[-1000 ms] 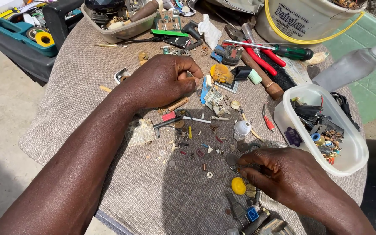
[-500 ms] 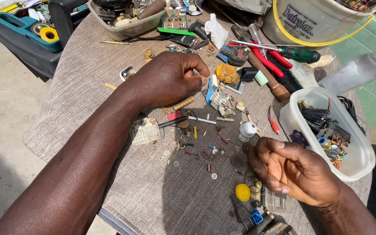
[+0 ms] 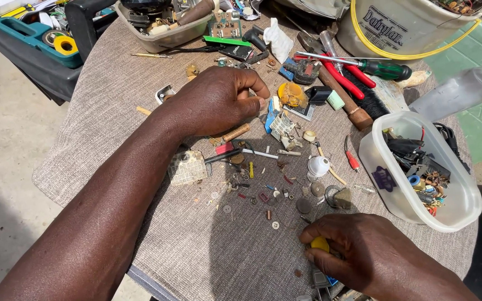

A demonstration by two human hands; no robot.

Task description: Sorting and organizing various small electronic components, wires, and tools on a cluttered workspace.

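Observation:
My left hand (image 3: 218, 103) rests on the cloth-covered table (image 3: 107, 117), fingers curled shut. Thumb and forefinger meet beside a small blue-and-white part (image 3: 274, 118), and I see nothing between them. My right hand (image 3: 366, 259) is low at the table's near edge, its fingertips closed down on a round yellow cap (image 3: 320, 243). Between the hands lie several tiny loose parts (image 3: 263, 195): washers, screws, small electronic components. A white bulb-shaped piece (image 3: 319, 166) and a beige perforated piece (image 3: 188, 167) sit among them.
A clear tub of wires and parts (image 3: 464, 209) stands at the right. Behind it are a plastic bottle (image 3: 458, 92) and a white bucket (image 3: 408, 28). Red-handled pliers (image 3: 348, 79), a green screwdriver (image 3: 387, 70), a clear tray (image 3: 163, 38) and a teal toolbox (image 3: 29, 53) line the back.
My right hand, lifted and turned palm-up half a second ago, has come down toward the near edge onto the yellow cap. My left hand has stayed in place.

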